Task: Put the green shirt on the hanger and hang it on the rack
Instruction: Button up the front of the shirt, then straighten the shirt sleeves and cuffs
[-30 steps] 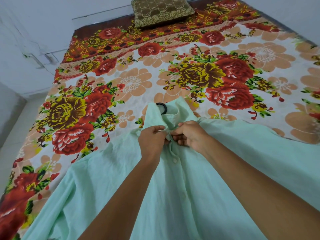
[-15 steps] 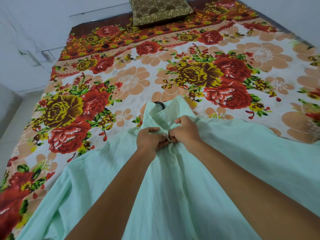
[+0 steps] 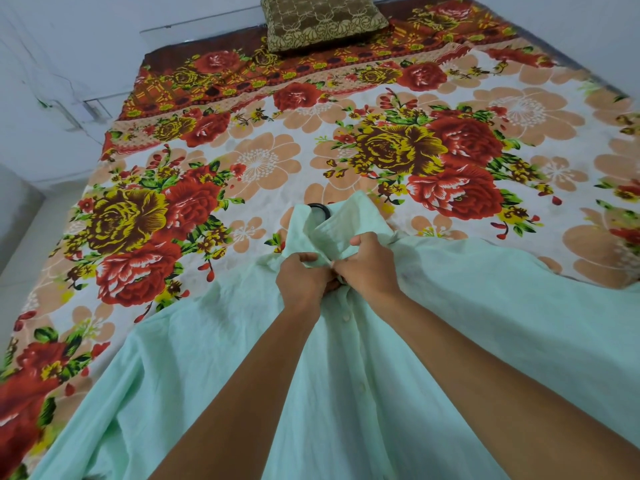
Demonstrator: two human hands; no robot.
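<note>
A big bed fills the room, covered by a flowered bedsheet (image 3: 263,161) with red and yellow roses on white. At 12 o'clock a brown patterned pillow (image 3: 322,20) sits at the head of the bed. Pale walls stand behind it and at 9 o'clock. The green shirt (image 3: 207,358) lies spread flat over the near part of the sheet, from the middle down to 6 o'clock. The black hook of the hanger (image 3: 320,208) pokes out of its collar. The left hand (image 3: 304,280) and the right hand (image 3: 369,266) touch each other just below the collar. Their fingers are curled tight, pinching the shirt's front edges together.
</note>
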